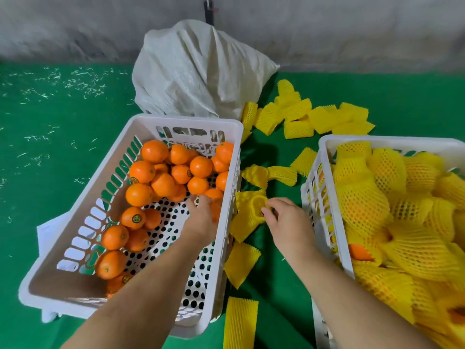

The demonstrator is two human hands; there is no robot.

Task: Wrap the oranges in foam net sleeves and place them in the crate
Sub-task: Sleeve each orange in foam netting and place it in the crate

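A yellow foam sleeve [247, 210] lies on the green floor [63, 117] in the gap between the two white crates, its open mouth turned up. The right hand [284, 220] is at that mouth, fingertips [266, 210] curled in and pinching the sleeve's rim; the rest of the sleeve spreads away to the left of the hand, toward the left crate's wall.

The left hand [201, 217] reaches down into the left crate [105, 157], over an orange [215, 210] near the crate's right wall. The hand is blurred and covers most of that orange, so I cannot tell whether the fingers have closed on it or only touch it.

The other bare oranges [156, 172] lie loose in the same crate, piled mostly toward its far end, with a few along the left wall.

The right crate [324, 157] holds a heap of oranges already in yellow sleeves [392, 197], and one orange [358, 251] shows through near its left wall.

More empty sleeves [299, 117] are scattered on the floor beyond and between the crates, and some flat ones [240, 321] lie nearer the person. A white sack [196, 71] stands behind the left crate against the grey wall [75, 21].
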